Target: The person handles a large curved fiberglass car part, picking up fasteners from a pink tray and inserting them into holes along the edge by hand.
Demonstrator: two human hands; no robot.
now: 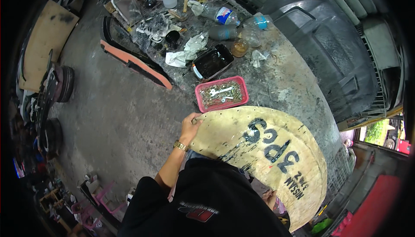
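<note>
A large curved, yellowish panel point(242, 137) with black hand-painted lettering and small holes along its rim lies across the near end of the workbench, in front of my body. My left hand point(190, 127), with a gold watch at the wrist, grips its left corner, fingers over the edge. At the inner edge on the right, my right hand point(270, 198) is closed against the panel, partly hidden by my black shirt. Just beyond the panel's far rim stands a pink tray point(199, 100) of bolts, with a wrench point(221, 91) lying on top.
Behind the tray sit a black-stained container point(212, 62), crumpled white paper point(190, 51) and several plastic bottles point(225, 15). A large dark moulded panel point(322, 42) stands to the right. An orange-edged strip point(138, 64) leans against the bench's left side.
</note>
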